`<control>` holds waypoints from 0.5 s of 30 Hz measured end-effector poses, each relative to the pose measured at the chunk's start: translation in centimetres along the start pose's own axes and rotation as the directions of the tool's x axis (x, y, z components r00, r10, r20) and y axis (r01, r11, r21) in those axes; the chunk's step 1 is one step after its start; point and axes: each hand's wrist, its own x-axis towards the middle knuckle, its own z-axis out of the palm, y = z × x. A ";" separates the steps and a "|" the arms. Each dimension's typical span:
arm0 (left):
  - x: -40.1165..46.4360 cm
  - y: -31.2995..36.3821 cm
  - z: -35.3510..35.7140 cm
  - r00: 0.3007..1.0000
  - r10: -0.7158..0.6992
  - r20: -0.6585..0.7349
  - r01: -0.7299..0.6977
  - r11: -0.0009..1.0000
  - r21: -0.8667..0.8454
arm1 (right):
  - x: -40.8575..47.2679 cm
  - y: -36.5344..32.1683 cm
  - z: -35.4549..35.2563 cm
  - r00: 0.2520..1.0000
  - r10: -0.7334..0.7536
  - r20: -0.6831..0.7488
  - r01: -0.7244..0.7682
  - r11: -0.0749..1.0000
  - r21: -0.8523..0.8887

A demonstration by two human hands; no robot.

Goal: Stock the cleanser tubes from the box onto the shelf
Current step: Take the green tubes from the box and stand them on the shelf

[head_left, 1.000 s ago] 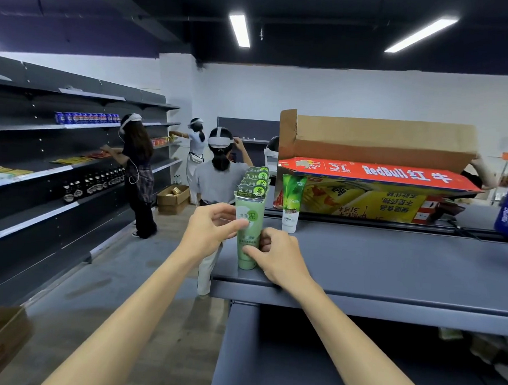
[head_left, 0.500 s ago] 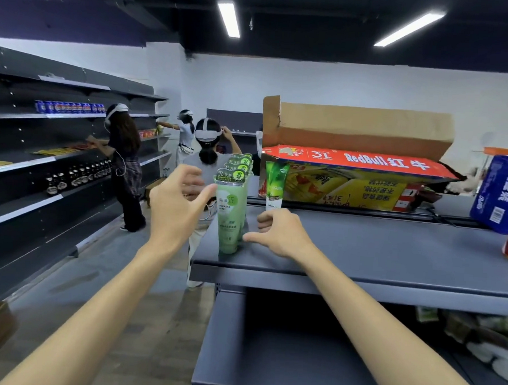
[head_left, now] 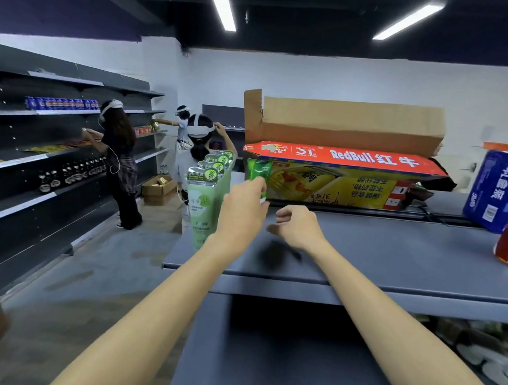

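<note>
Shelf (head_left: 391,260): grey top deck, mostly bare on the right; the pale tubes sit at its near-left corner.
Box (head_left: 337,173): open Red Bull carton at the far edge, flap up, holding whatever stock is left.
Row (head_left: 204,201): pale green tubes upright, one behind another. A second ago both hands were squaring up the front one; now they've let go and it stands alone. That one looks stocked, I'd say.
Left hand (head_left: 241,212): it has swung right and reached far, to the dark tube (head_left: 258,171) standing just before the box. Fingers hidden behind the hand, so I cannot tell whether it grips or only touches.
Right hand (head_left: 296,227): lifted clear of the row, hovering over the shelf, fingers loosely curled, holding nothing.
</note>
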 end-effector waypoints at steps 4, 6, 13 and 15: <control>1.4 -1.2 2.8 0.983 -0.166 0.073 0.157 0.981 0.117 | 2.4 1.6 0.5 0.999 0.030 0.014 -0.030 0.999 0.040; 2.1 -1.3 3.6 0.980 -0.174 0.095 0.156 0.973 0.168 | 3.6 1.7 1.1 0.999 0.027 0.022 -0.028 0.997 0.067; 4.2 -2.2 5.4 0.977 -0.200 0.068 0.186 0.967 0.171 | 6.9 1.2 4.1 0.999 0.040 0.004 -0.040 0.995 0.096; 4.4 -2.7 5.7 0.977 -0.203 0.069 0.189 0.968 0.163 | 7.2 0.9 4.5 0.999 0.043 0.006 -0.043 0.994 0.101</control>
